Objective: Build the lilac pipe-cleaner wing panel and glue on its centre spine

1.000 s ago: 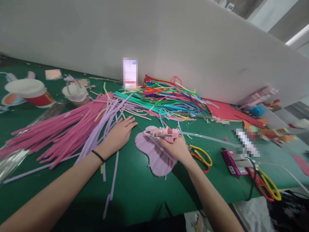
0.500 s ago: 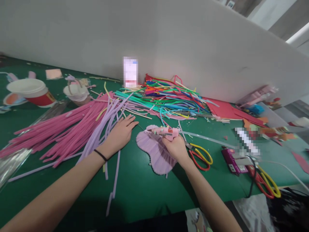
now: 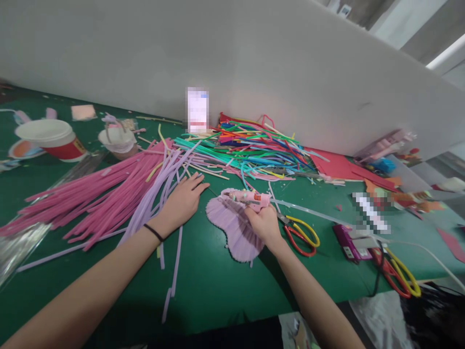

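My right hand point(image 3: 264, 223) is wrapped round a pink glue gun point(image 3: 250, 198), its nozzle pointing left above a lilac ruffled piece point(image 3: 238, 232) that looks made of pipe cleaners. A clear glue stick point(image 3: 305, 208) trails out of the gun's back end. My left hand point(image 3: 186, 198) lies palm down with fingers stretched toward the wall, over the ends of some lilac pipe cleaners point(image 3: 152, 198). A thin wire-like line runs from near its fingertips to the lilac piece. Scissors with red and yellow handles point(image 3: 300, 235) rest just right of my right hand.
Pink pipe cleaners point(image 3: 105, 194) spread at left, beside a paper cup point(image 3: 47, 138) and a small basket point(image 3: 118, 140). A mixed-colour pile point(image 3: 261, 148) lies along the wall near a propped phone point(image 3: 198, 109). At right are a purple box point(image 3: 347, 242) and second scissors point(image 3: 399, 274).
Almost nothing differs. The view has shifted slightly, while both hands, the glue gun and the lilac piece keep their places relative to each other.
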### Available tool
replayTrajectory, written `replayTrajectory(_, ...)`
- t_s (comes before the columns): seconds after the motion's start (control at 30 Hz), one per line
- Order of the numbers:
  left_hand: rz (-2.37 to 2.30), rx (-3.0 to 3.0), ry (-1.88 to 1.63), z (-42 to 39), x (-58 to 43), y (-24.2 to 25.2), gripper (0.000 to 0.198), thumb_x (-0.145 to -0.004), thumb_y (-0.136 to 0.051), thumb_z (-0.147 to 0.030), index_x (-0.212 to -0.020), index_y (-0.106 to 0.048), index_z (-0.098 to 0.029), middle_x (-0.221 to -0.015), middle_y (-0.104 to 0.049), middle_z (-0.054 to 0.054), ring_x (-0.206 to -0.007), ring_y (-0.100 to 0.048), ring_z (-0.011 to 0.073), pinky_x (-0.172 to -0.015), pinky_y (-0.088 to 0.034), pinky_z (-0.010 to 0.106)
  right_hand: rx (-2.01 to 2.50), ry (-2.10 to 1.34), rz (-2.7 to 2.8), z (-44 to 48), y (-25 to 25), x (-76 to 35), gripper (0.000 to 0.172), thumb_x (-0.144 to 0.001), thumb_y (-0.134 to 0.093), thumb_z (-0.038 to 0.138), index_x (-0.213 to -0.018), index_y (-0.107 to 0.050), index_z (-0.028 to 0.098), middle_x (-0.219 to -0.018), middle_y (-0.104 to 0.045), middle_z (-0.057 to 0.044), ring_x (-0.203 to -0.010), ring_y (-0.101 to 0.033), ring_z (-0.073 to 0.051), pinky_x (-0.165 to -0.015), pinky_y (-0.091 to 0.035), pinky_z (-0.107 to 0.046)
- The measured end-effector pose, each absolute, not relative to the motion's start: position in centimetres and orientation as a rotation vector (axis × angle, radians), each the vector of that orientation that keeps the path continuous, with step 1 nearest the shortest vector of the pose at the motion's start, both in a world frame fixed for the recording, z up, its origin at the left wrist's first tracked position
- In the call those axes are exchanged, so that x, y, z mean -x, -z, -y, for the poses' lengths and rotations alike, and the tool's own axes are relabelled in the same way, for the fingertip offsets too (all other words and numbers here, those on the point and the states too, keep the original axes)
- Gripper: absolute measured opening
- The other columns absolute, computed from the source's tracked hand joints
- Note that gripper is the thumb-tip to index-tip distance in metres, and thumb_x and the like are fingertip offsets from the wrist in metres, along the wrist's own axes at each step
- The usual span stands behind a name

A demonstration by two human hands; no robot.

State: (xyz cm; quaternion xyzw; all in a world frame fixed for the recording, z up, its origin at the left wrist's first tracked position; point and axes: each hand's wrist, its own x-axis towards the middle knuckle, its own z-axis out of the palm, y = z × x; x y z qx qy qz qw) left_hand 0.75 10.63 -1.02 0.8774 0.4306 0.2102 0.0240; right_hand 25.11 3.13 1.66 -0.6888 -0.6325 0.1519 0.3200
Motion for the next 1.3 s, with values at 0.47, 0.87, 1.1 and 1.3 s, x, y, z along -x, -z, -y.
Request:
replayTrajectory(0.47,-1.353,-2.731,-0.66,-10.7,-0.7,1.3,0.045,-0.088,-0.037,-0.009,-0.126,-0.062,-0.011,-0.141,-0.053,0.016,-0.137,-0.042,0.0296,-0.112,-0.035,0.05,1.367,-1.149,1.037,-3.2,-2.8,-26.4,0.027,-0.072,-0.073,0.042,-0.076,-0.066,0.016,-0.059,-0.06,0.001,-0.048,-0.051,-0.01,-0.043,-0.038,-0.021)
replayTrajectory(0.87,-1.338,-2.761,-0.657,-10.8,-0.7,1.2,0.045,-0.088,-0.036,-0.009,-0.124,-0.062,-0.01,-0.139,-0.055,0.016,-0.136,-0.044,0.0302,-0.111,-0.037,0.05,1.208,-1.37,0.983,-2.8,-2.8,-26.4,0.029,-0.076,-0.068,0.036,-0.061,-0.051,0.018,-0.049,-0.043,0.006,-0.04,-0.035,-0.005,-0.038,-0.025,-0.018)
replayTrajectory(1.1,-1.326,-2.737,-0.667,-10.9,-0.6,1.4,0.045,-0.088,-0.036,-0.011,-0.125,-0.061,-0.012,-0.139,-0.055,0.016,-0.136,-0.043,0.029,-0.111,-0.037,0.05,1.229,-1.34,0.932,-2.7,-3.0,-26.2,0.033,-0.072,-0.069,0.034,-0.057,-0.043,0.02,-0.045,-0.037,0.009,-0.037,-0.029,-0.004,-0.035,-0.024,-0.018)
replayTrajectory(1.3,-1.335,-2.729,-0.659,-10.8,-0.7,1.2,0.045,-0.088,-0.035,-0.011,-0.125,-0.061,-0.013,-0.139,-0.055,0.015,-0.136,-0.044,0.0288,-0.11,-0.037,0.051,1.285,-1.271,0.899,-2.5,-3.6,-25.8,0.031,-0.068,-0.064,0.03,-0.054,-0.038,0.022,-0.044,-0.031,0.01,-0.036,-0.025,-0.003,-0.033,-0.02,-0.017)
